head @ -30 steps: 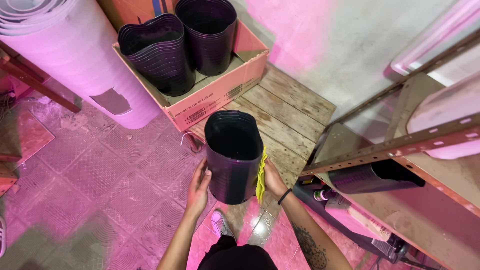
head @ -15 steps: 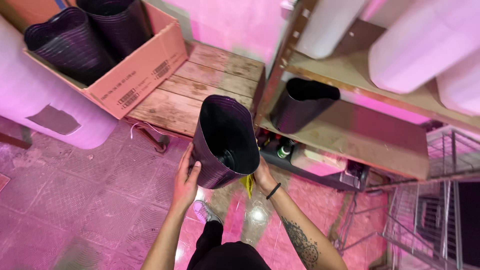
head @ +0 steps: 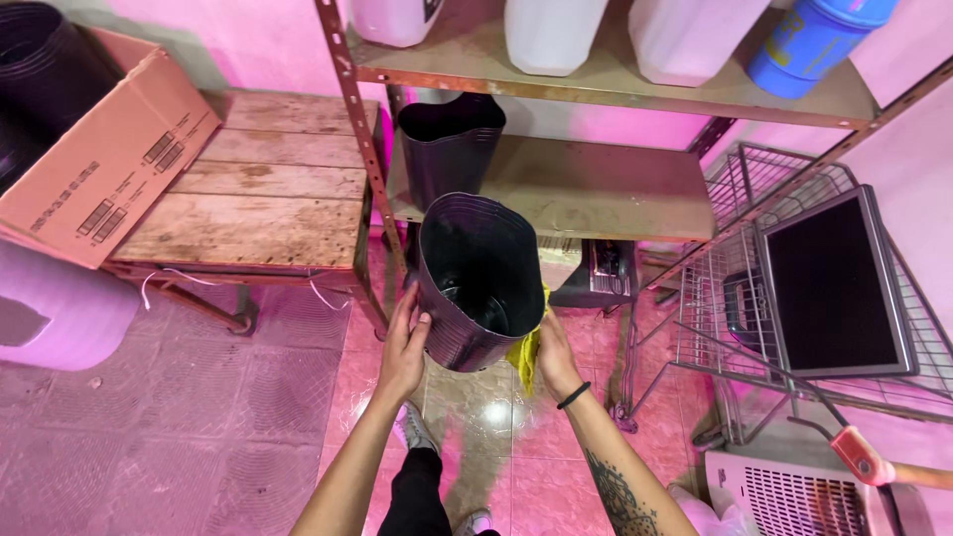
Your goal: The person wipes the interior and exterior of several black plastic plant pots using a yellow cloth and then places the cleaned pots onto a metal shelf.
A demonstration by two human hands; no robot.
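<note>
Both hands, left hand (head: 402, 349) and right hand (head: 552, 354), hold 1 black plastic pot (head: 478, 281) between their fingers, pressed to its sides, a yellow cloth (head: 524, 352) under the right fingers, before the shelf (head: 596, 189).

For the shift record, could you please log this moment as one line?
left hand: holds black pot | right hand: holds pot, yellow cloth | ahead: metal shelf, second black pot
</note>
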